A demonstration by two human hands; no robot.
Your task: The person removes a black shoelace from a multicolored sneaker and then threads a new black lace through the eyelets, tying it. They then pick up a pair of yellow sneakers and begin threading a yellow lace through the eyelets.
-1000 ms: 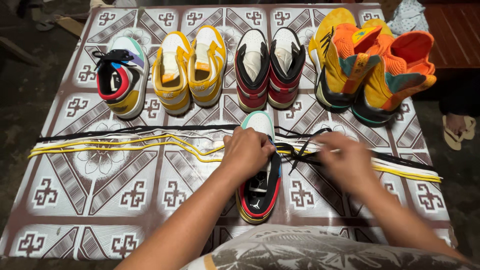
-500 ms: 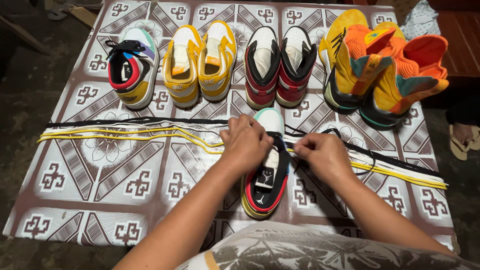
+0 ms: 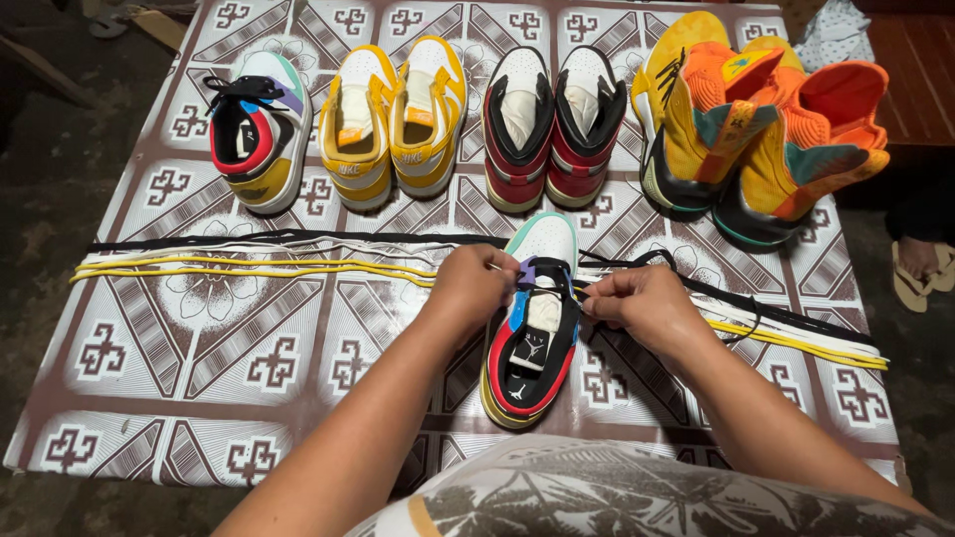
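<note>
Both hands, left (image 3: 477, 283) and right (image 3: 637, 298), have closed in, now pinching the black lace (image 3: 557, 267) at the sneaker (image 3: 532, 328), mid-lacing.

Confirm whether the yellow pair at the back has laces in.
No, the yellow pair shows bare eyelets, and yellow laces lie loose on the table.
</note>
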